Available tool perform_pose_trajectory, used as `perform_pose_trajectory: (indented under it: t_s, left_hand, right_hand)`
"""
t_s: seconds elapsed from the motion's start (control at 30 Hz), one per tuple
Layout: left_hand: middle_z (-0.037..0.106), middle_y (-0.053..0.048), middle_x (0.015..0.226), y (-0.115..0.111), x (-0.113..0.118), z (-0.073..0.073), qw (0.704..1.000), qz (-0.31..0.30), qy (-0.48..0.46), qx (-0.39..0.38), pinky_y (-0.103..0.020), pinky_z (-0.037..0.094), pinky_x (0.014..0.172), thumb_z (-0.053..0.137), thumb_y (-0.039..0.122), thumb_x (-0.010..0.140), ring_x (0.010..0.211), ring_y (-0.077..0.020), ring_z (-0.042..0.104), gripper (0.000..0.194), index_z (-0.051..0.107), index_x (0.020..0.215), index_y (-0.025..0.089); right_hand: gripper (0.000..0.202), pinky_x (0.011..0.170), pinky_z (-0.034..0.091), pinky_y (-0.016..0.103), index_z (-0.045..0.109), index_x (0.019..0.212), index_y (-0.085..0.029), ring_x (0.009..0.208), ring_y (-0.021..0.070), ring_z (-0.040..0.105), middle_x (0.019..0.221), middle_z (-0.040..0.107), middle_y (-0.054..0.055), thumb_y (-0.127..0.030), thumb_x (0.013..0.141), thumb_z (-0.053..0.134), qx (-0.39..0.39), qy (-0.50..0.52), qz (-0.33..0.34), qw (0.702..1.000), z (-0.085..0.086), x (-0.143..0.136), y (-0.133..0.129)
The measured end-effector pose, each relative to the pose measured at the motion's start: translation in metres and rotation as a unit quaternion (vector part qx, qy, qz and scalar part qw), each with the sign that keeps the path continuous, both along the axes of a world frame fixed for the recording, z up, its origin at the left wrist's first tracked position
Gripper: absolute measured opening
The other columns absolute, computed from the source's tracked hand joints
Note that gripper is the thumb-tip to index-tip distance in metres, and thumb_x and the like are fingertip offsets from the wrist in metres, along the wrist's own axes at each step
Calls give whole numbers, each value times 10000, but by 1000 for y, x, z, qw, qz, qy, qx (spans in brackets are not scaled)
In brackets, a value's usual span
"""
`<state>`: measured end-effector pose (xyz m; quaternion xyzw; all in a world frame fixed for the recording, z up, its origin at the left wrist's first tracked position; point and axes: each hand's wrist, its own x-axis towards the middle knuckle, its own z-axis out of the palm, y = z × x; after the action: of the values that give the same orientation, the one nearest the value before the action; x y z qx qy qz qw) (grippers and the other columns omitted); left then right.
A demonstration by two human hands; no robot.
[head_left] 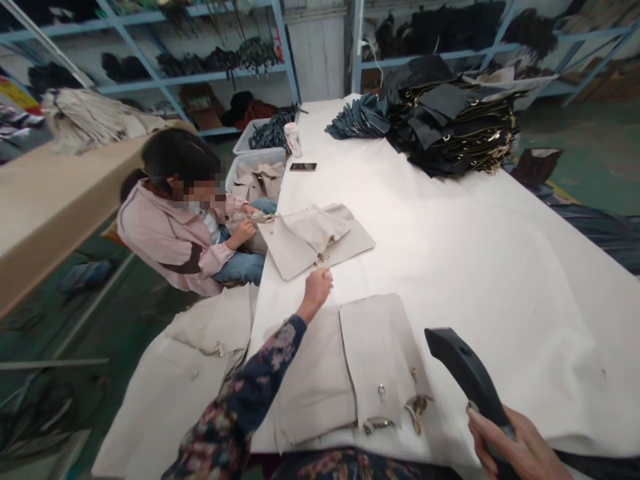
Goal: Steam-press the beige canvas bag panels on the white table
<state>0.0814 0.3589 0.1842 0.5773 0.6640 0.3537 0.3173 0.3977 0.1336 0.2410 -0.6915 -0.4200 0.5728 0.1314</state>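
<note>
My left hand (318, 287) is stretched forward over the white table, its fingers curled together. Whether anything is pinched in them I cannot make out. Just beyond it lies a beige fabric bag piece (290, 250) with a folded flap and small metal fittings. In my right hand (520, 443), at the lower right, is a black curved hand tool (467, 367) with a flat, angled end, raised above the table. Between my arms, near the front edge, rest beige bag pieces (373, 353) with metal rings and clasps. My left forearm passes over part of them.
A seated co-worker (175, 220) at the left edge handles beige material. More beige pieces (200, 360) hang at the table's left side. A phone (303, 167), a cup (293, 139) and a pile of black bags (445, 120) occupy the white table's (500, 267) far part.
</note>
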Motion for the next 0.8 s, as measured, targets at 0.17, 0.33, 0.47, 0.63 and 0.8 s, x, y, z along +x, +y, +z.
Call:
perform_pose_trajectory:
  t_s: [0.17, 0.33, 0.47, 0.63, 0.8]
  left_hand:
    - [548, 30, 503, -148, 43, -51, 988, -47, 41, -144, -239, 352, 523, 464, 220, 802, 486, -127, 519, 220, 543, 600, 183]
    - [507, 39, 489, -197, 49, -68, 974, -27, 71, -212, -243, 348, 545, 456, 349, 826, 502, -146, 516, 269, 467, 595, 211]
    - [474, 57, 519, -194, 49, -77, 974, -27, 92, -205, -233, 334, 552, 494, 342, 815, 519, -143, 500, 196, 451, 666, 222]
    - [447, 74, 542, -202, 51, -85, 975, -44, 127, -178, -234, 323, 581, 494, 262, 824, 543, -146, 503, 44, 467, 812, 229]
    - [467, 64, 567, -207, 51, -91, 974, -55, 154, -160, -239, 338, 611, 472, 255, 845, 581, -153, 535, 26, 479, 834, 233]
  right_hand:
    - [418, 461, 411, 234, 459, 615, -207, 412, 138, 506, 424, 485, -33, -580, 802, 476, -9, 22, -5, 1000, -5, 5, -6]
    - [367, 428, 395, 221, 452, 666, -202, 381, 112, 463, 434, 481, -52, -535, 792, 539, -44, 83, 28, 995, -16, 2, -28]
    - [342, 401, 377, 202, 487, 802, -182, 377, 97, 442, 446, 477, -66, -521, 821, 523, -78, 113, 54, 989, -25, -10, -48]
    - [350, 370, 368, 195, 476, 898, -163, 366, 88, 430, 477, 484, -71, -503, 830, 523, -81, 171, 84, 978, -40, -28, -51]
    - [299, 357, 377, 189, 445, 804, -184, 357, 91, 448, 471, 502, -66, -465, 820, 547, -78, 178, 85, 977, -55, -43, -29]
